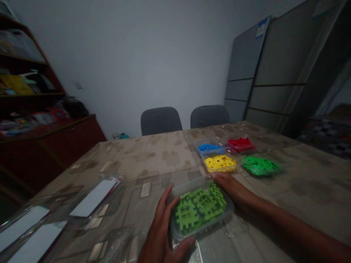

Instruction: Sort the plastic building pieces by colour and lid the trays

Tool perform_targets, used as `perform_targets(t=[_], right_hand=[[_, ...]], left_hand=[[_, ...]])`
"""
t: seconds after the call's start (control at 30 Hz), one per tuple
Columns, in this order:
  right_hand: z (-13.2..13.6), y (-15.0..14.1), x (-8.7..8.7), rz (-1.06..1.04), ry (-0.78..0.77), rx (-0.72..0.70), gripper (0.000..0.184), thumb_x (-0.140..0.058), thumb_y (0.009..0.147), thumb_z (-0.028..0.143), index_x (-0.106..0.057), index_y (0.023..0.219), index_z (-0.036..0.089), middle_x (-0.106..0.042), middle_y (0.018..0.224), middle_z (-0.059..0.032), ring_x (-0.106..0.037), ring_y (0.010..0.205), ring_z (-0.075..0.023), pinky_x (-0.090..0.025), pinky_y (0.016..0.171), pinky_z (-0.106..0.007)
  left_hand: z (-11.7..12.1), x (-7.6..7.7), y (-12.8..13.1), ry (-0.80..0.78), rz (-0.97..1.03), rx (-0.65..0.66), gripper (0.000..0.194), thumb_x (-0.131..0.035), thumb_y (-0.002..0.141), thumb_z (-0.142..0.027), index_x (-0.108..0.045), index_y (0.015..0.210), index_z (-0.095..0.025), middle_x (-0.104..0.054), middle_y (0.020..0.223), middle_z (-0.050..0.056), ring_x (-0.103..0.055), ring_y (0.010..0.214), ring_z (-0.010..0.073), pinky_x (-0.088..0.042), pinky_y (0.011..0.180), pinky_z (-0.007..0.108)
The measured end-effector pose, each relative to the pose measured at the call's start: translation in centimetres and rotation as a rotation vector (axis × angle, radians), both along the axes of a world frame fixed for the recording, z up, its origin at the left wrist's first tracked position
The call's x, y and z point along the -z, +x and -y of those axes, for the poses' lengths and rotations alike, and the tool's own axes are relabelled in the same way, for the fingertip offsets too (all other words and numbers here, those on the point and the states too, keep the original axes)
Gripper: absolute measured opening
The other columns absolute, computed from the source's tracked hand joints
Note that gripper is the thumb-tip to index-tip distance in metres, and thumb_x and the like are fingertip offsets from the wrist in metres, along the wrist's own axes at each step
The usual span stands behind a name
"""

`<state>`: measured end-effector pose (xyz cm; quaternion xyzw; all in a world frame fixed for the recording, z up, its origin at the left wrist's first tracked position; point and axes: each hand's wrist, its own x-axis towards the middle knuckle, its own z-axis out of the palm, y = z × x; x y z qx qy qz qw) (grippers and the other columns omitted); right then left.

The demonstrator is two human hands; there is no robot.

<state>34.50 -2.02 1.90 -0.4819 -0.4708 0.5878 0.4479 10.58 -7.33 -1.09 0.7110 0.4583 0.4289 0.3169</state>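
A clear plastic container (201, 208) full of light green interlocking building pieces is held between my two hands, close to me over the table. My left hand (167, 230) grips its left side, with the thumb at the near corner and fingers along the far left edge. At the far right side my right hand (230, 186) closes around the container, its fingers partly hidden behind the wall. Just beyond stand a container of yellow pieces (220, 163) and one of darker green pieces (260, 166). Behind them are containers of blue pieces (210, 147) and red pieces (241, 144).
White cards in clear packs (91, 199) lie on the left of the patterned table (153, 157). Two dark chairs (161, 120) stand at its far edge. A shelf cabinet (49, 135) is at the left and a grey cabinet (246, 69) at the right.
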Motion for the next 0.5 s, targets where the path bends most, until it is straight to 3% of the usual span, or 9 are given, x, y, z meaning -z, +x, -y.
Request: perform_targets(t=[0.13,0.3,0.4,0.5], right_hand=[[-0.1,-0.6,1.0,-0.05,-0.019,-0.011,0.046,-0.055,0.083,0.057,-0.065,0.094,0.013,-0.069,0.069,-0.0041,-0.063,0.058,-0.0179,-0.048,0.058,-0.029],[-0.4,-0.4,1.2,-0.041,-0.017,0.011,0.043,-0.061,0.078,0.055,-0.066,0.086,0.013,-0.067,0.064,-0.0032,-0.062,0.058,-0.0174,-0.047,0.056,-0.028],[-0.7,-0.3,1.4,-0.018,-0.005,0.045,0.039,-0.066,0.075,0.054,-0.064,0.077,0.014,-0.065,0.062,-0.0015,-0.06,0.057,-0.017,-0.045,0.054,-0.027],[-0.9,-0.3,1.7,0.006,0.004,0.085,0.038,-0.067,0.074,0.053,-0.062,0.07,0.016,-0.062,0.058,0.0006,-0.058,0.056,-0.0166,-0.043,0.052,-0.027]], left_hand=[[0.0,-0.1,0.0,-0.01,-0.015,0.001,0.057,-0.072,0.071,-0.034,-0.057,0.125,-0.023,-0.031,0.154,0.014,-0.028,0.139,0.04,-0.024,0.111,0.06],[0.2,-0.4,0.2,-0.028,0.019,-0.015,0.059,-0.073,0.069,-0.033,-0.056,0.125,-0.023,-0.031,0.153,0.013,-0.028,0.139,0.0384,-0.025,0.112,0.057],[-0.4,-0.8,0.1,-0.098,0.139,-0.041,0.039,-0.067,0.075,-0.04,-0.064,0.109,-0.023,-0.038,0.149,0.011,-0.031,0.137,0.036,-0.027,0.111,0.051],[-1.8,-1.2,0.0,-0.239,0.331,-0.162,0.021,-0.063,0.079,-0.041,-0.064,0.089,-0.022,-0.056,0.128,0.01,-0.052,0.119,0.0296,-0.042,0.096,0.041]])
